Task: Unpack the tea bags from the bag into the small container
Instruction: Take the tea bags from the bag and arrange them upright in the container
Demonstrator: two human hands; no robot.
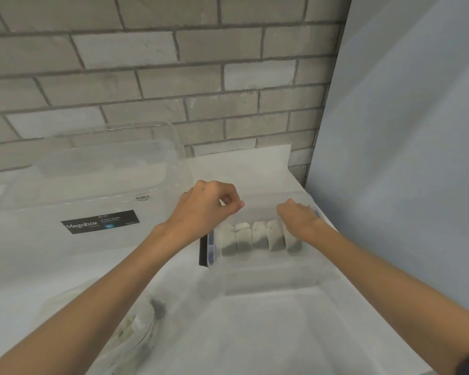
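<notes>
While upright, tea bags (257, 236) inside container (268, 280)

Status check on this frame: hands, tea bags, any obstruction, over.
Left hand curled, nothing seen in it. Right hand at rightmost tea bag, grip hidden. Five tea bags upright in small container. Nothing blocking.

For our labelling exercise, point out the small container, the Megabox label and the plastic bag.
small container (211, 249): head view, left end wall.
Megabox label (100, 221): head view, its middle.
plastic bag (142, 322): head view, clear front.
</notes>
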